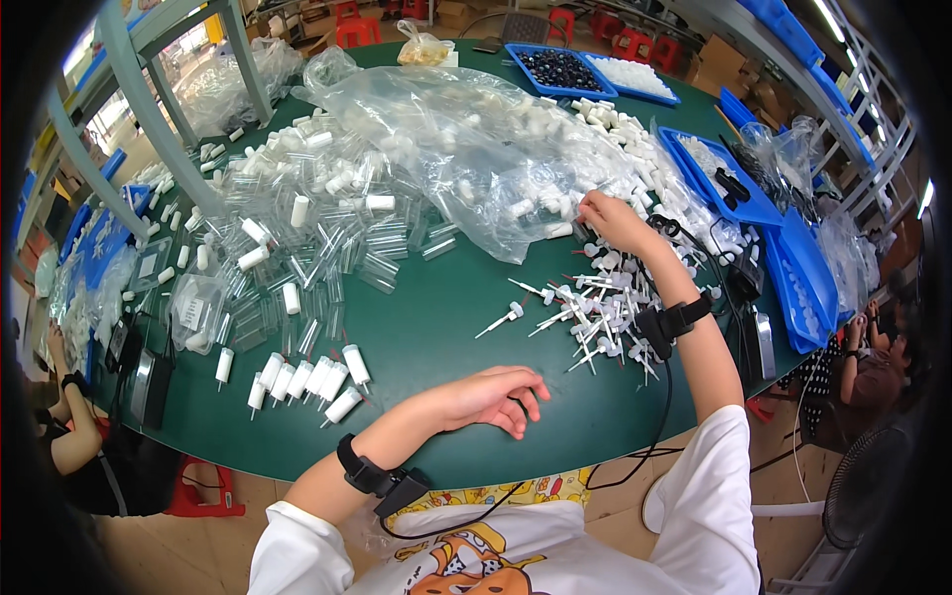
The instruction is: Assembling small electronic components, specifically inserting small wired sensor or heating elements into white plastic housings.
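Note:
My left hand (491, 399) rests above the front of the green table, palm turned inward, its fingers loosely bent and apart with nothing between them. Farther off to the right, my right hand (623, 224) reaches to the edge of a heap of white caps (635, 149). Its fingertips are pinched together beside a clear plastic bag (446, 149); what they hold, if anything, is hidden. Just below that hand lies a pile of white parts with thin stems (605, 307). Several white cylinders with thin tips (319, 377) stand or lean in a group left of my left hand.
Clear plastic tubes (307, 248) are heaped across the left of the green table (436, 342). Blue trays hold dark pieces (558, 69) and white pieces (635, 76). Grey frame posts (174, 129) stand at the left. Black cables run from my wristbands. Other people sit at both sides.

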{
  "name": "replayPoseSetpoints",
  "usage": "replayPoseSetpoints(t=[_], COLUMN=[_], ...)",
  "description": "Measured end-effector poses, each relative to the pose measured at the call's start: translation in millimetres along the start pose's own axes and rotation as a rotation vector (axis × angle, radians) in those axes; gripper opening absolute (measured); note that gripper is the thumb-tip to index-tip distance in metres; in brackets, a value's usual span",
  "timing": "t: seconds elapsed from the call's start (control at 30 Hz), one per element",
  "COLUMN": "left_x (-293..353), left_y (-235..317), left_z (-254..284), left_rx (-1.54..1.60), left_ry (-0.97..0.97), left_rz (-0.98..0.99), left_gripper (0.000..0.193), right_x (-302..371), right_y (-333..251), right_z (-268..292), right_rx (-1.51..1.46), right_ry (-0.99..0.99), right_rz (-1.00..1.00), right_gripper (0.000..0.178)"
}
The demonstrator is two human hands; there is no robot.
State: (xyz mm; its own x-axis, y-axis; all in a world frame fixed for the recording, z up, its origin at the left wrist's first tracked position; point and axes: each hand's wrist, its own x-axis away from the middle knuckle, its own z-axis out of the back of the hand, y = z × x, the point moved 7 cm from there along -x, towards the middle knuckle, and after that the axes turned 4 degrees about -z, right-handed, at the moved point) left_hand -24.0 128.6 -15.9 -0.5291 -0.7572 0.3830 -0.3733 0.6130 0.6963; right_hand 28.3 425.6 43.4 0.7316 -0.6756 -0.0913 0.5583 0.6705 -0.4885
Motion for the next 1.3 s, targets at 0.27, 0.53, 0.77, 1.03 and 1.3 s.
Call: replayPoseSetpoints(t=[0.27, 0.53, 0.77, 1.03, 1.3], left_x=[0, 11, 25, 19, 19], left_y=[-1, 42, 67, 59, 55], left_z=[1, 12, 20, 30, 42], left_rx=[0.02, 0.109, 0.381, 0.347, 0.213], left_ry=[-0.002, 0.138, 0.176, 0.26, 0.336], left_rz=[-0.019, -0.537, -0.852, -0.754, -0.692], left_gripper=[0.028, 0.019, 0.02, 0.021, 0.027], right_x=[14, 99, 137, 124, 126], right_y=[-16, -116, -180, -151, -140], right_z=[39, 36, -12, -47, -66], right_rx=[-0.09, -0.634, -0.93, -1.314, -1.617], right_ry=[0.108, -0.094, -0.139, -0.251, -0.386], right_rz=[0.03, 0.088, 0.086, 0.012, -0.11], right_gripper=[0.024, 0.023, 0.024, 0.025, 0.027])
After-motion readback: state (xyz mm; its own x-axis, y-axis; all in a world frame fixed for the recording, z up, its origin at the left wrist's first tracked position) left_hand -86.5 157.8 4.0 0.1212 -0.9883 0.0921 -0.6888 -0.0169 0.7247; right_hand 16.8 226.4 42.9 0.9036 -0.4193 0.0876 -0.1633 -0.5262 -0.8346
